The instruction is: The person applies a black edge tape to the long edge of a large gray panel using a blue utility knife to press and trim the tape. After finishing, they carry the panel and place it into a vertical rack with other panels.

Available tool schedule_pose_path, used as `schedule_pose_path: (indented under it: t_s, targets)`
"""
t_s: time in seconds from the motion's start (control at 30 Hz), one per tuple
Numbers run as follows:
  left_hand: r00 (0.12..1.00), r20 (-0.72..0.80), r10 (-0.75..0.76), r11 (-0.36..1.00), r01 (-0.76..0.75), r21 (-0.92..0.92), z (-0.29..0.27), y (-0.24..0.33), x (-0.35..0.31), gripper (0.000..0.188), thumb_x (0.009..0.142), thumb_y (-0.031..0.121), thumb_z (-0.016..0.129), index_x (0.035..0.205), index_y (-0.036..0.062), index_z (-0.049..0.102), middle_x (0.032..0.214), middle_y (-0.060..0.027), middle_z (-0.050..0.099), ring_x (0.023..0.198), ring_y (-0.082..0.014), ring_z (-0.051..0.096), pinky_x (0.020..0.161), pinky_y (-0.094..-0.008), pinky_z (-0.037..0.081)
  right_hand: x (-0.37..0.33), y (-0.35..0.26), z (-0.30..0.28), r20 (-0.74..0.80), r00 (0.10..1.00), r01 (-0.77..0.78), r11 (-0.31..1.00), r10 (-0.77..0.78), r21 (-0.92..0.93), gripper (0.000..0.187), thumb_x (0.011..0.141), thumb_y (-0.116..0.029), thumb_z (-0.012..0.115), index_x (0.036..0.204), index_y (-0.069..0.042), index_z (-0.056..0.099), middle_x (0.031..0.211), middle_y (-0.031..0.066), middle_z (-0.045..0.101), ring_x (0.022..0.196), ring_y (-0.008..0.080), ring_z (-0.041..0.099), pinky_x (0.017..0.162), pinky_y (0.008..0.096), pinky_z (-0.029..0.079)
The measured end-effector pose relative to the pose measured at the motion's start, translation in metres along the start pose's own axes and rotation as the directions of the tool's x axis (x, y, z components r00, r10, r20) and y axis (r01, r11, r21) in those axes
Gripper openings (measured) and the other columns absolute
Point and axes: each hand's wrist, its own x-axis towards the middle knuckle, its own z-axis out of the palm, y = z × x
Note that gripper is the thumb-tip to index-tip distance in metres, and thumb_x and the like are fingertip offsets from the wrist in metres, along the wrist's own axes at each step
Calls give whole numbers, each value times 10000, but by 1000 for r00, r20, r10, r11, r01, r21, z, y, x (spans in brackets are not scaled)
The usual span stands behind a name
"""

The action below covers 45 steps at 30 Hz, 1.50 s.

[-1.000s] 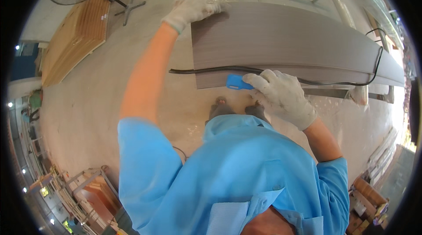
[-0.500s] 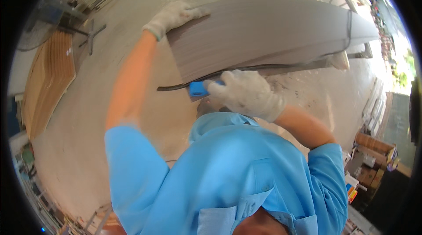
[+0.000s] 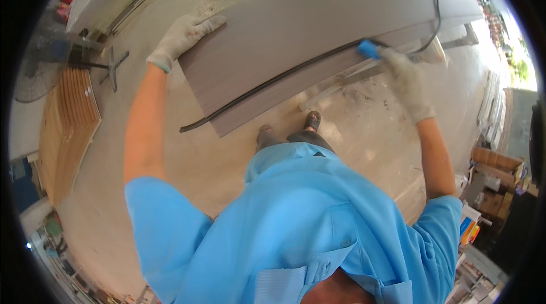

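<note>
Grasped in the gloved right hand was a small blue tool, blurred, positioned at the black strip that was stretched lengthwise along the grey panel; whether strip and tool touched could not be told. The panel's left corner was touched by the gloved left hand, but whether its edge was clasped could not be made out.
</note>
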Motion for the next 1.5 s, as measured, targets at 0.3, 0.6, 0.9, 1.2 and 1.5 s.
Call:
schedule_pose_path:
  t_s: [0.3, 0.6, 0.9, 1.2, 1.5]
  targets:
    - [999, 26, 41, 973, -45, 224, 17, 52, 46, 844, 870, 776, 573, 1315, 66, 676, 1224, -182, 708, 1094, -305, 691, 983, -388, 505, -10, -100, 12, 195, 912, 323, 926, -360, 197, 257, 913, -218, 643, 1155, -133, 653, 917, 117, 668, 924, 260, 700, 712, 403, 582]
    - [998, -11, 67, 988, -65, 139, 39, 73, 72, 751, 913, 683, 609, 1224, 7, 715, 1061, -168, 745, 974, -252, 706, 897, -344, 514, 39, -137, 42, 149, 837, 477, 835, -527, 273, 193, 944, -260, 575, 1097, -149, 616, 749, 109, 617, 669, 276, 691, 517, 402, 554]
    - [996, -78, -38, 987, 49, 153, 42, 78, 69, 787, 854, 719, 655, 1160, -1, 737, 1008, -191, 755, 916, -285, 729, 869, -381, 533, 29, 66, 7, 276, 927, 250, 967, -253, 47, 297, 991, -280, 573, 1267, -183, 628, 906, 107, 651, 864, 296, 694, 729, 423, 564]
    - [995, -15, 96, 959, -89, 268, 27, 66, 56, 746, 927, 674, 558, 1278, 27, 684, 1188, -178, 717, 1102, -270, 666, 983, -363, 478, 16, 131, -45, -160, 955, 230, 964, -250, -132, 310, 908, -175, 687, 1211, -110, 670, 898, 132, 668, 859, 365, 654, 790, 451, 532]
    - [999, -35, -16, 957, 25, 289, 20, 44, 33, 774, 914, 706, 530, 1355, 81, 646, 1304, -177, 675, 1238, -324, 608, 1076, -383, 420, 46, -81, 24, 294, 824, 455, 874, -485, 168, 333, 908, -241, 669, 1233, -174, 643, 872, 55, 630, 831, 251, 674, 684, 408, 533]
